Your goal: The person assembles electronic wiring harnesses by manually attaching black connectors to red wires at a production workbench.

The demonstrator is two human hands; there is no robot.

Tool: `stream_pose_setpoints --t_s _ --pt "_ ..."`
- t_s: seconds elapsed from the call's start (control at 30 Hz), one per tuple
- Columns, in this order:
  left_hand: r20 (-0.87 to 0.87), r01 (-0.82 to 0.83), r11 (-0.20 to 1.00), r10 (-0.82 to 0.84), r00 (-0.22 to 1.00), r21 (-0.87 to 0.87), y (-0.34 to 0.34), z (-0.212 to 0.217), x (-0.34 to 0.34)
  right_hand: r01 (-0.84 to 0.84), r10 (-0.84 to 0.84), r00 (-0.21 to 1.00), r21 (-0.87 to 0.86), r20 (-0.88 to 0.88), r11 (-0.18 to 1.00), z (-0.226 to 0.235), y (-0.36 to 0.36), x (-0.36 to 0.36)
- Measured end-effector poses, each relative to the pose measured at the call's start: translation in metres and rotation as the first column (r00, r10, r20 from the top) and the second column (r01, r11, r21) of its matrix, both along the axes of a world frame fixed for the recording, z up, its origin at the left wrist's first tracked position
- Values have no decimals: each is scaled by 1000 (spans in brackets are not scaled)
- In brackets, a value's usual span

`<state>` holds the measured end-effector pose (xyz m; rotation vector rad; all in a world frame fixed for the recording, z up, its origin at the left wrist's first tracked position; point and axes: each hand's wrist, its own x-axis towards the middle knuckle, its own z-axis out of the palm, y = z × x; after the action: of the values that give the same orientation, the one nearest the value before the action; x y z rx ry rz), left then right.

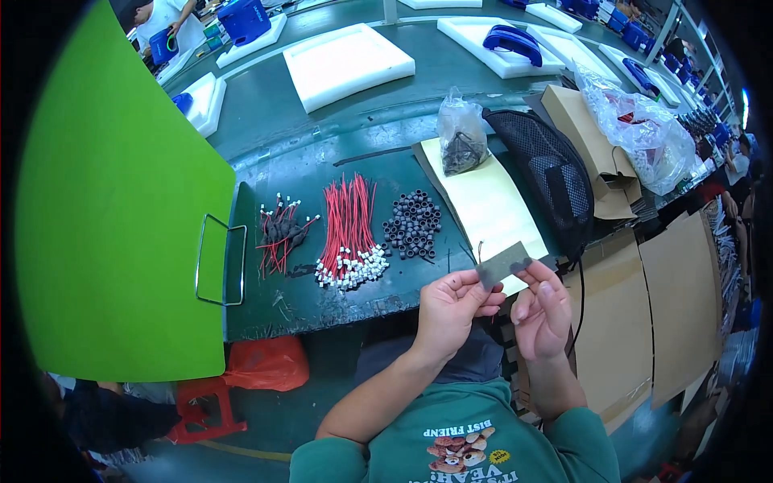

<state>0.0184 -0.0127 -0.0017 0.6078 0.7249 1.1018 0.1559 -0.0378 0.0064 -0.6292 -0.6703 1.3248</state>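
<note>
A thin grey-green rectangular sheet (501, 266) is pinched between the thumb and fingers of my left hand (455, 310), above the table's near edge. My right hand (543, 314) is at the sheet's right end; its index fingertip meets a small dark patch there. The thumb of that hand stands apart, and its other fingers are curled. To the left on the table lie red wires with white connectors (350, 229), a smaller bunch of red wires with black sleeved parts (282, 229), and a pile of short black rings (412, 225).
A pale yellow paper sheet (487, 201) carries a clear bag of dark parts (463, 137). Right of it lie a black mesh pouch (547, 161) and a cardboard box (580, 137). A green panel (121, 209) rises at left. White foam trays (346, 64) line the back.
</note>
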Motion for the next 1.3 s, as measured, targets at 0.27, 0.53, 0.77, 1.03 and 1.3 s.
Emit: stream_pose_setpoints --t_s 0.27,0.53,0.77,1.03,1.3 --pt "11 75 997 -75 997 20 -1 5 -8 13 -12 998 -15 55 1000 -4 -3 -5" --pt "206 110 994 -103 973 -20 -2 8 -22 70 -80 975 52 208 996 -8 -7 -3" --pt "112 55 998 -54 992 -9 -1 0 -20 79 -98 959 81 267 994 -11 -12 -5" --pt "274 13 999 -22 961 33 -3 -3 -22 100 -106 757 47 645 994 -7 -10 -4" --pt "150 58 990 -77 986 129 -7 0 -30 121 -154 733 95 663 988 -15 7 11"
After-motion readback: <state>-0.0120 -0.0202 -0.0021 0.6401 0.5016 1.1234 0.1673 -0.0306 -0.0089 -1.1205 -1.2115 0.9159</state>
